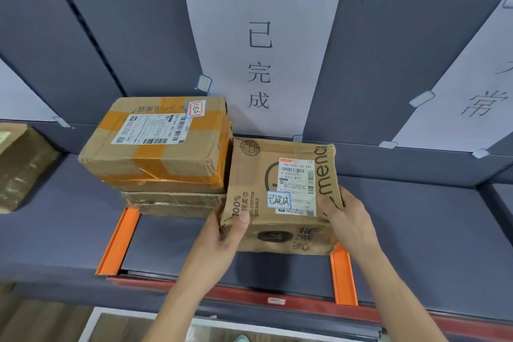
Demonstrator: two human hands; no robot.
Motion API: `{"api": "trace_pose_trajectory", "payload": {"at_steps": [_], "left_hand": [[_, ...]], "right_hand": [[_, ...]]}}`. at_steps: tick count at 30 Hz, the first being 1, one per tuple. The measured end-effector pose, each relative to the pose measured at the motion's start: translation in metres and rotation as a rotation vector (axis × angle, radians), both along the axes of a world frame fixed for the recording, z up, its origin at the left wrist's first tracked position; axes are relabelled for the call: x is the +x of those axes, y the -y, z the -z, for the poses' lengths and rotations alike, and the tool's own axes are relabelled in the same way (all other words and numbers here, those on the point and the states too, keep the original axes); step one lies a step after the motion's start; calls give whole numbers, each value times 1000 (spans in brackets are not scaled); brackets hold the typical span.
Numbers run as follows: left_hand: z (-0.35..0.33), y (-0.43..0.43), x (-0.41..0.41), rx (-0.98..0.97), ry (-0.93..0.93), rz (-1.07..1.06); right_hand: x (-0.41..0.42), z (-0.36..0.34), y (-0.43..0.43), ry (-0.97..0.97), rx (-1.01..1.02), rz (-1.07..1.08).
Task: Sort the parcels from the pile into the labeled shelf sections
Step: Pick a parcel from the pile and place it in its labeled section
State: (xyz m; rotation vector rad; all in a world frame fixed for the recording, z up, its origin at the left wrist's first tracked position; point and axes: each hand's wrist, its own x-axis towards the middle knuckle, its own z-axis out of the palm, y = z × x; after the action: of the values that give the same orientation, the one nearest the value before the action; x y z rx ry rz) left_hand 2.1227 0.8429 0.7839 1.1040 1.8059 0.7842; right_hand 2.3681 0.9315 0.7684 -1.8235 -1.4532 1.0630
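The sorting looks part done. Two parcels already sit stacked in the shelf (69,230) section under the paper sign (261,58) reading 已完成 — an orange-taped parcel (158,144) on top of a flatter parcel (172,204). A third, the printed parcel (277,175), is being set in just to their right, touching or almost touching the side of the stack. Its small handwritten sticker (279,199) carries the same three characters as the sign, so the section seems the right one. Whether its underside rests on the shelf floor or hangs just above it cannot be told. A further parcel (19,164) shows at the far left in the neighbouring section, and a second sign (477,97) marks another section to the right. The pile itself is out of view, so how many parcels remain is unknown. Both hands hold the printed parcel at its near end. The left hand (222,241) grips the near left corner, with its thumb (244,219) pressed on the top face and its other fingers hidden underneath. The right hand (349,219) grips the crumpled near right corner, its fingers curled over the edge. The parcel thus lies between the two hands and reaches away from them toward the back wall, between the orange rails (118,244). For this parcel — as I judge it — only settling it and letting go remain.
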Motion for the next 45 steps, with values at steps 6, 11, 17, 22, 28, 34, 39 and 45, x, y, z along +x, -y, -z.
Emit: {"api": "trace_pose_trajectory", "payload": {"at_steps": [6,11,17,22,28,34,39,45], "left_hand": [[4,-14,-3,-103,-64,-18],[2,-19,-6,-154,-53,4],[0,-20,-4,-120,-62,26],[-3,-15,-5,-88,-66,56],[-1,3,-9,-70,-125,131],[13,30,-21,-127,-359,214],[21,43,-11,-80,-521,356],[11,45,27,73,-472,420]], "right_hand": [[-7,-4,-17,15,14,22],[-8,-2,-20,37,12,18],[-12,-4,-19,144,61,53],[-12,-12,-8,203,174,84],[-9,-21,17,248,188,-1],[-8,-25,56,426,231,-103],[4,-16,87,535,212,-124],[35,-7,119,571,170,-109]]}}
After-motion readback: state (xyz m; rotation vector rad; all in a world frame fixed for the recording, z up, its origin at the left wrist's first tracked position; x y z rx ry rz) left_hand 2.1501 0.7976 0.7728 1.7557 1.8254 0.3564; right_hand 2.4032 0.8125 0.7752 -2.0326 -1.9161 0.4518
